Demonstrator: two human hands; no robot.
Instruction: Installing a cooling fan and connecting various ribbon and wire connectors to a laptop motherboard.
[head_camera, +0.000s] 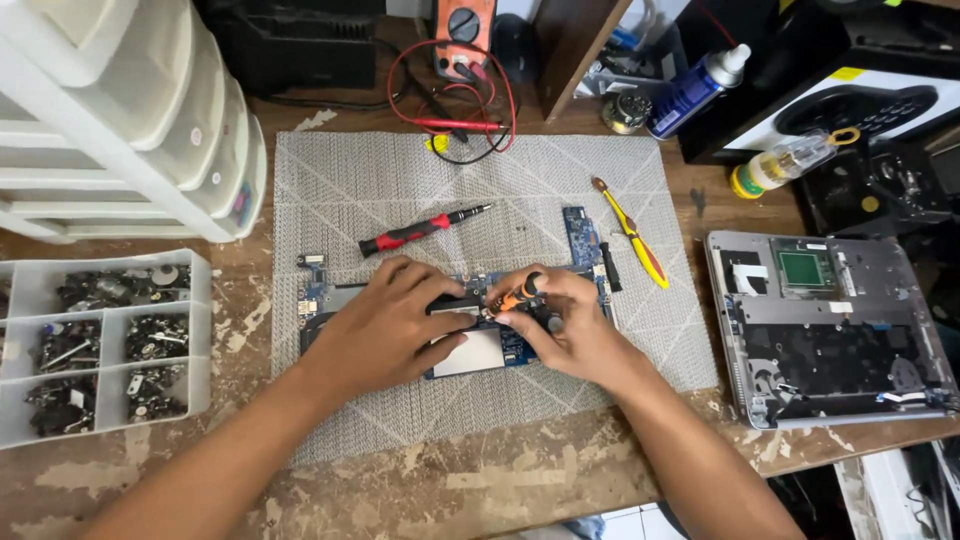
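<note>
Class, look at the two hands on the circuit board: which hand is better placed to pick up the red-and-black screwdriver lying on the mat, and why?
Probably the left hand: it lies flat on the circuit board, holding nothing, just below the red-and-black screwdriver. The right hand already grips an orange screwdriver.

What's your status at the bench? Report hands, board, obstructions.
Left hand flat on circuit board. Right hand grips orange screwdriver, tip down at board. Red screwdriver and yellow tool lie apart on mat.

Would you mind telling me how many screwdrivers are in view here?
3: a red-and-black screwdriver on the mat, a yellow-handled screwdriver right of the board, an orange screwdriver in the right hand. Others may be hidden.
</note>
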